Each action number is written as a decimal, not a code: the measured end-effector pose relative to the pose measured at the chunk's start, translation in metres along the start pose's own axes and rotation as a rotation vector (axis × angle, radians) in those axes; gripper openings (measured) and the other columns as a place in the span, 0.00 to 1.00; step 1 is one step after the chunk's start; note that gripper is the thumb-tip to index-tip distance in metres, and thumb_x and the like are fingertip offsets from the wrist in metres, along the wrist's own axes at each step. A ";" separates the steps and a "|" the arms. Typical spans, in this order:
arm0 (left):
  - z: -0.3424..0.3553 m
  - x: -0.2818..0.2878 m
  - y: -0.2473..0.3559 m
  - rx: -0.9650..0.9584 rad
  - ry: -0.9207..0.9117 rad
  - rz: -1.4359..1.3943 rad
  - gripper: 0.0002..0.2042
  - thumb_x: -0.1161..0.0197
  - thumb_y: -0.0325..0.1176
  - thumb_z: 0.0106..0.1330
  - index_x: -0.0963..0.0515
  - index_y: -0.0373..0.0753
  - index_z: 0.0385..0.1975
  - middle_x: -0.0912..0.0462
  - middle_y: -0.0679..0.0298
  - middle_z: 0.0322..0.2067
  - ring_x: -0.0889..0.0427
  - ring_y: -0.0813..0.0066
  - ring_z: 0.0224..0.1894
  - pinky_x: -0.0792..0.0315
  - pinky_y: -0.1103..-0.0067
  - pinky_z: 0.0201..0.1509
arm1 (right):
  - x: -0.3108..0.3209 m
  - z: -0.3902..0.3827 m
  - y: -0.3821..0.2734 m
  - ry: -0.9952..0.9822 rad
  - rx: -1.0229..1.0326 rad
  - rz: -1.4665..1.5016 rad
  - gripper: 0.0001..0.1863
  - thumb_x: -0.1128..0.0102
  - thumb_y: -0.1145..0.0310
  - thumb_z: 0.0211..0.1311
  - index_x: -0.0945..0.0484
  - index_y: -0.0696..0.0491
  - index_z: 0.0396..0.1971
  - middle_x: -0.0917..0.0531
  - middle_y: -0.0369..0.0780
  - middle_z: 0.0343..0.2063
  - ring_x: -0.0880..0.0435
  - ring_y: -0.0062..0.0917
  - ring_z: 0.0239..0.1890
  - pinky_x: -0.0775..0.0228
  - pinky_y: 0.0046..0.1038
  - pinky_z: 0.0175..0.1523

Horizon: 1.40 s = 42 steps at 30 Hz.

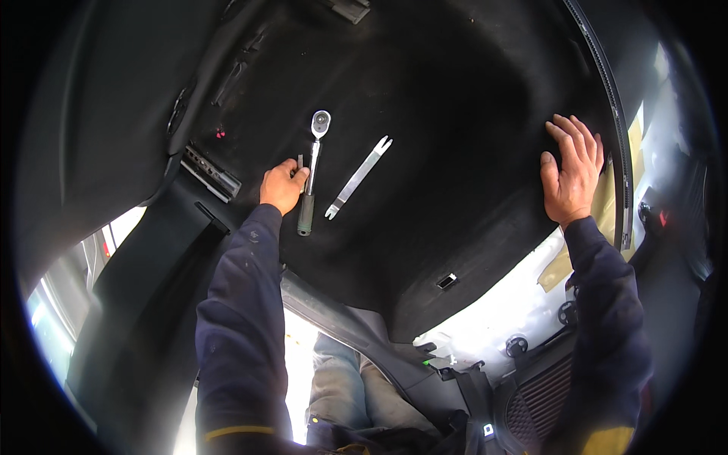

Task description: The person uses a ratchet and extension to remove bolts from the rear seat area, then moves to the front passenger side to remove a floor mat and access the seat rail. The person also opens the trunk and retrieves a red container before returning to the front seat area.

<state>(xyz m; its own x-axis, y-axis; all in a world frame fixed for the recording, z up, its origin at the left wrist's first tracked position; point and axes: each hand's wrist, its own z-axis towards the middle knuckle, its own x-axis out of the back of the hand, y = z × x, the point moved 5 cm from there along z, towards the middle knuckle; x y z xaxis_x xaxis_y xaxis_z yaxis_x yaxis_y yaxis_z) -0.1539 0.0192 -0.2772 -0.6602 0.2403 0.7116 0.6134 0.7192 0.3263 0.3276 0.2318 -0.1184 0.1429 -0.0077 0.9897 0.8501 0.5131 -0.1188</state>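
Observation:
My left hand (283,186) is closed on a thin, flat silver piece (301,162), its lower part hidden by my fingers, just left of a ratchet wrench (317,144) with a dark green handle. To the right of the wrench, a flat silver trim tool (358,178) with forked ends lies diagonally on the black carpet (432,189). My right hand (569,167) rests open near the carpet's right edge, fingers slightly bent and apart, beside a long dark curved strip (625,182).
Dark panels (91,114) and a metal rail (212,173) border the left side. A small rectangular piece (447,280) sits low on the carpet. A white body section (493,311) with black fittings (516,345) lies lower right. My legs (349,379) show through an opening below.

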 end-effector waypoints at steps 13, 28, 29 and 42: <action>0.010 -0.006 0.052 -0.074 -0.135 0.311 0.18 0.24 0.50 0.58 0.10 0.39 0.32 0.09 0.50 0.32 0.09 0.49 0.41 0.18 0.59 0.50 | 0.001 0.001 -0.002 -0.007 -0.011 -0.003 0.25 0.42 0.62 0.66 0.17 0.50 0.61 0.19 0.38 0.67 0.30 0.40 0.77 0.53 0.57 0.84; -0.023 -0.077 0.117 -0.215 -0.141 0.456 0.17 0.23 0.48 0.60 0.13 0.40 0.35 0.08 0.55 0.35 0.08 0.53 0.42 0.15 0.60 0.48 | 0.004 0.002 0.001 -0.021 -0.060 0.056 0.26 0.38 0.62 0.61 0.17 0.50 0.60 0.19 0.37 0.67 0.29 0.38 0.76 0.55 0.58 0.84; -0.018 -0.076 0.118 -0.189 -0.199 0.449 0.16 0.24 0.47 0.59 0.12 0.40 0.35 0.08 0.54 0.35 0.08 0.53 0.42 0.15 0.61 0.49 | 0.004 0.002 0.000 -0.021 -0.063 0.061 0.26 0.37 0.62 0.61 0.17 0.49 0.60 0.19 0.37 0.67 0.29 0.38 0.76 0.54 0.58 0.84; -0.064 -0.078 0.094 0.033 -0.808 -0.482 0.11 0.24 0.34 0.62 0.19 0.39 0.23 0.21 0.71 0.20 0.23 0.82 0.23 0.29 0.76 0.28 | 0.004 -0.003 0.000 0.070 -0.040 0.034 0.22 0.37 0.62 0.63 0.17 0.49 0.57 0.18 0.36 0.64 0.27 0.35 0.75 0.50 0.57 0.82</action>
<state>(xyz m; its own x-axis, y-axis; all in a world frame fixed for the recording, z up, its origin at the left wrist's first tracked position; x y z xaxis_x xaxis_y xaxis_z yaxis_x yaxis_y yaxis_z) -0.0171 0.0263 -0.2628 -0.9478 0.2829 -0.1473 0.1914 0.8740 0.4466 0.3295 0.2289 -0.1148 0.2060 -0.0514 0.9772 0.8635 0.4794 -0.1569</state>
